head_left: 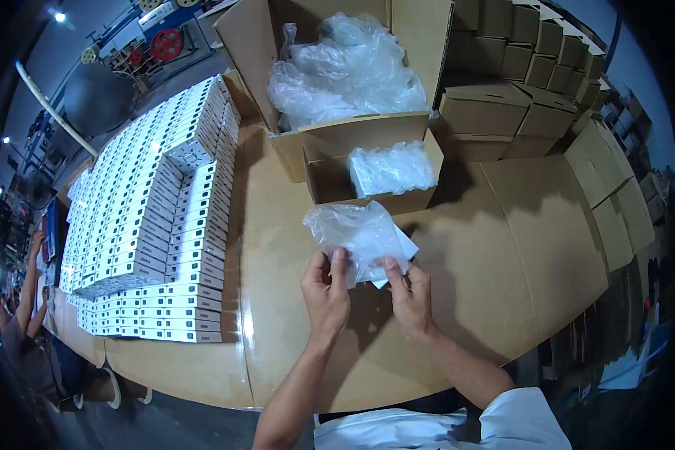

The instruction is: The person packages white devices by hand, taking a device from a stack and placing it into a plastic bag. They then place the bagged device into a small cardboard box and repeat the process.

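Between both hands, above the table, is a clear plastic bag (pixel 326 225) overlapping a flat white piece (pixel 403 244) that looks like card or paper. My left hand (pixel 328 296) pinches the bag's lower left part between thumb and fingers. On the right, my right hand (pixel 411 296) grips the bag and the white piece at their lower edge, thumb on top. Just beyond the hands stands an open brown carton (pixel 326 180). Inside its right part lies a bundle wrapped in clear plastic (pixel 392 169).
A large open box (pixel 244 56) behind holds crumpled clear plastic bags (pixel 345 71). To the left, small white boxes (pixel 146 202) are stacked in rows on the cardboard-covered table (pixel 277 337). Brown cartons (pixel 484 109) pile up at the back right. Another person (pixel 26 337) is at far left.
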A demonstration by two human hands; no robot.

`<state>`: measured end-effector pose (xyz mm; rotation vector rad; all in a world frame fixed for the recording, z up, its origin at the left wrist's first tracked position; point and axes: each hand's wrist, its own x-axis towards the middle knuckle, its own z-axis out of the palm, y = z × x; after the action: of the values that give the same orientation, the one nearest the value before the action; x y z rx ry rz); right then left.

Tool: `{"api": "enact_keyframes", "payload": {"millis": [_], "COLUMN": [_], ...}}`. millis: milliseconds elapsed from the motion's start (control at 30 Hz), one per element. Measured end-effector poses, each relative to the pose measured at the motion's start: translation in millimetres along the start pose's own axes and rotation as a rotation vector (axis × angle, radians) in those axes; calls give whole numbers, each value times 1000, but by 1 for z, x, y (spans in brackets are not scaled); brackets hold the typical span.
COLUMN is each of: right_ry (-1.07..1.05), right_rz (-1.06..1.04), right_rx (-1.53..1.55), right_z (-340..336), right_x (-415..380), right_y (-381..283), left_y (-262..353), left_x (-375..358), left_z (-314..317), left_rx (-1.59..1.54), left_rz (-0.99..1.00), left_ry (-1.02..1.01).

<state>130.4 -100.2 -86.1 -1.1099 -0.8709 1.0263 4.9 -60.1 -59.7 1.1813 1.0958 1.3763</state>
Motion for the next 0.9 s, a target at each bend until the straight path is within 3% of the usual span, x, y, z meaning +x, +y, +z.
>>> {"api": "enact_keyframes", "payload": {"millis": [67, 133, 200, 300, 400, 433, 500, 700, 800, 900], "right_ry": [0, -2, -14, -1, -82, -170, -99, 112, 132, 84], "right_rz": [-2, -94, -44, -24, -103, 8, 36, -62, -48, -176], "right_rx": [9, -89, -64, -119, 92, 150, 43, -120, -38, -65], "right_z": [-5, -3, -7, -25, -17, -21, -21, -22, -25, -17], "right_x": [2, 4, 5, 15, 20, 19, 16, 20, 20, 19], "right_y": [4, -9, -14, -5, -19, -14, -14, -11, -12, -11], "left_y": [-2, -4, -8, -7, -16, -15, -14, -28, -30, -13], "left_x": [2, 4, 7, 9, 8, 6, 5, 7, 8, 17], "left_z": [-5, -3, -8, -16, -29, -26, -23, -24, -24, -17], "left_rx": [20, 14, 54, 27, 111, 96, 65, -64, -87, -101], "left_rz": [-45, 63, 126, 41, 35, 35, 44, 36, 104, 121], "left_ry": [37, 95, 91, 11, -138, -184, -273, -142, -105, -137]}}
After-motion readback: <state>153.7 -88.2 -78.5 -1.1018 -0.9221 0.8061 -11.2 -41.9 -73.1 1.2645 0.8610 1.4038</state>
